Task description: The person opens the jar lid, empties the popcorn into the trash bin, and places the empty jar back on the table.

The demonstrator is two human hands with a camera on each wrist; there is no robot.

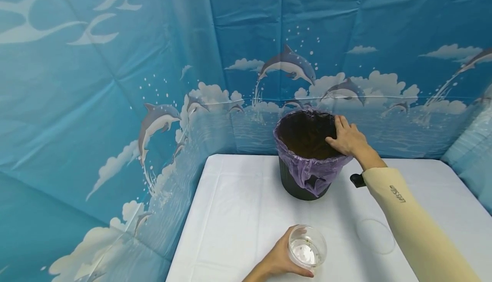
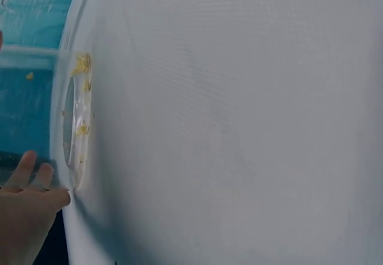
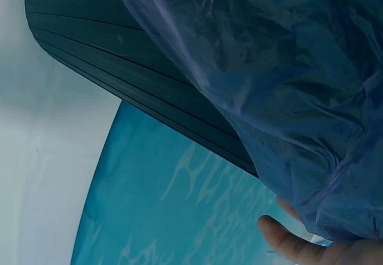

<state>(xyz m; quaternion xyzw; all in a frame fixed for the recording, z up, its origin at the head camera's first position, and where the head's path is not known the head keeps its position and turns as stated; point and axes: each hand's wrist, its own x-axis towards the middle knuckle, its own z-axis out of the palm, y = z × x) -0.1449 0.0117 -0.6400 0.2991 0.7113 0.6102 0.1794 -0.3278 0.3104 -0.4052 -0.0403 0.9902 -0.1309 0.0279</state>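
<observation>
My left hand [image 1: 282, 254] holds a clear round plastic tub [image 1: 307, 248] above the near part of the table, its fingers and thumb around the side. Small yellow bits cling near the base of the tub [image 2: 78, 121] in the left wrist view. At the back stands a dark ribbed trash bin [image 1: 297, 188], lined with a purple plastic bag [image 1: 311, 168] folded over its rim. My right hand [image 1: 347, 136] is at the bin's right rim, fingers extended and thumb pointing over the opening. In the right wrist view the bag hides part of that hand [image 3: 299, 247].
A clear round lid [image 1: 376, 236] lies on the white-covered table [image 1: 230, 213], under the right forearm's side. A small black object [image 1: 357, 180] shows beside the cream sleeve [image 1: 407, 218]. Blue dolphin-printed curtains [image 1: 250, 25] hang behind and to the left.
</observation>
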